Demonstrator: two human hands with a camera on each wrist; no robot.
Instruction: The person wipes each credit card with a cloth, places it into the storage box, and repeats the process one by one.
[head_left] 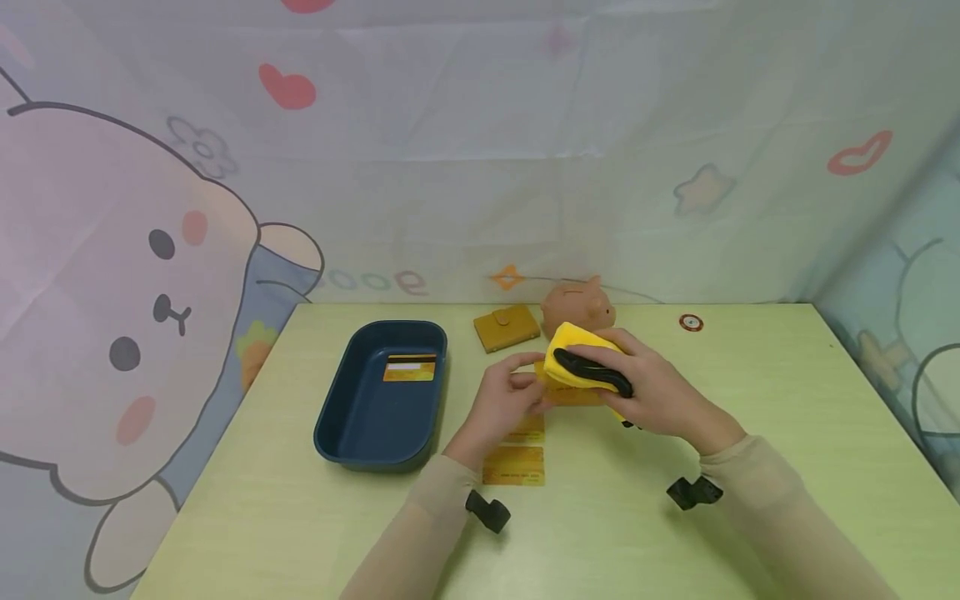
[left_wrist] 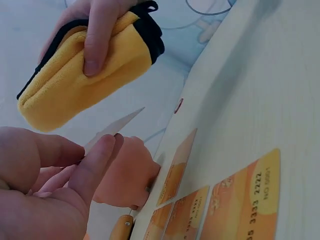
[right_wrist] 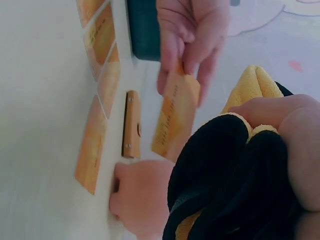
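Observation:
My left hand (head_left: 504, 393) pinches the end of an orange-yellow bank card (right_wrist: 175, 112), which is lifted off the table with its printed side facing the right wrist view. My right hand (head_left: 654, 385) grips a folded yellow cloth (left_wrist: 85, 87) with black edging, its fingers over the top. In the head view the cloth hangs just right of the left fingertips and overlaps the card area. Several more bank cards lie on the table below the hands, among them one near the front (head_left: 513, 467) and one farther right (right_wrist: 91, 145).
To the left stands a dark blue tray (head_left: 375, 429) with one bank card (head_left: 409, 367) inside, stripe side up. Behind the hands are a tan snap card holder (head_left: 506, 327) and a pink piggy bank (head_left: 566, 308). A small red-rimmed round chip (head_left: 691, 322) lies at the back right.

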